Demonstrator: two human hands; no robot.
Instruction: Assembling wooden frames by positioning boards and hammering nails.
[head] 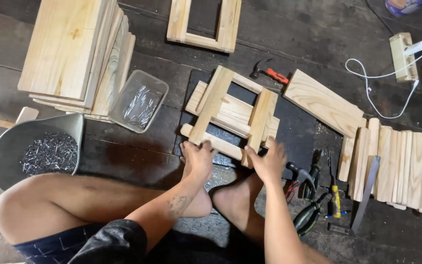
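On the dark floor (137, 156), the left hand (199, 155) and right hand (268, 161) each grip the near ends of a pale wooden slat frame (230, 115), fingers curled around its rails.

A single head-worn camera looks steeply down and forward from above a person seated on a dark plank floor (123, 156). The person's bare legs and forearms enter from the bottom edge, so the near field sits close under the lens, with the left hand (199, 157) and right hand (269, 161) around mid-frame on a wooden frame (230, 115). The far field reaches a stack of boards (74, 49) at upper left and a row of slats (401, 161) at right. No second view overlaps it.
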